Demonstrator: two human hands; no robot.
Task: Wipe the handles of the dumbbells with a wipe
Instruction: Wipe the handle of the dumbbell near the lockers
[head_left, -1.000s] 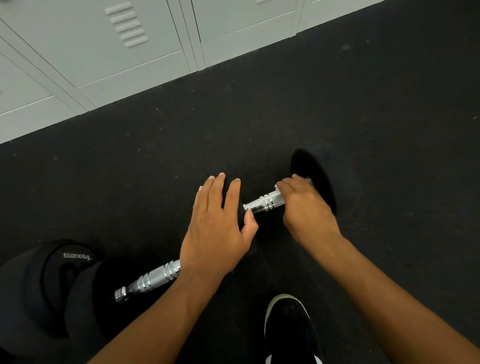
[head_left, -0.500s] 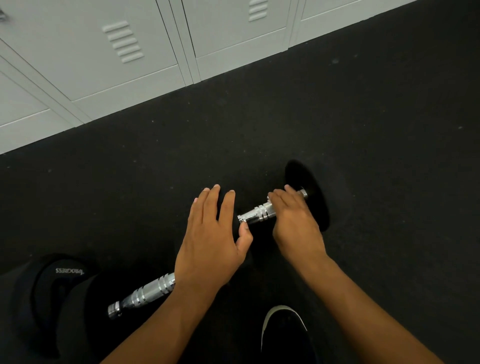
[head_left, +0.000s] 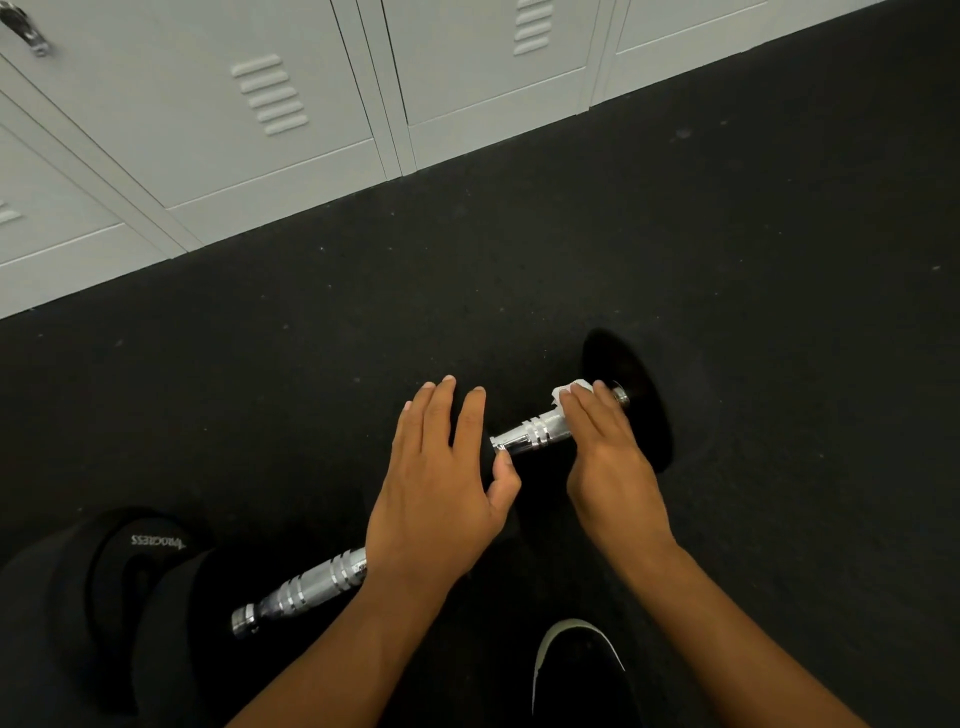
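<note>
Black rubber floor fills most of the view, speckled and so dark that anything black on it is hard to separate from it. Pale grey lockers run along the far edge, cut off by the top and left of the frame, with louvre slots on two doors and a metal latch half out of view at the upper left corner.

Two dumbbells lie on the floor. On the near dumbbell, at lower left, the black head carries lettering seen upside down; its chrome handle runs up to the right and vanishes under the left wrist, so its other head is hidden. On the far dumbbell only one black head shows clearly, at the right; its chrome handle slopes down to the left, and the left head is lost behind the left hand and the dark floor.

A black shoe with a pale rim is cut off by the bottom edge.

The left hand is spread flat with straight fingers, holding nothing, apparently resting on the hidden left head. The right hand curls over the far handle, pressing a white wipe to it; only a crumpled corner of the wipe peeks out beyond the fingertips
</note>
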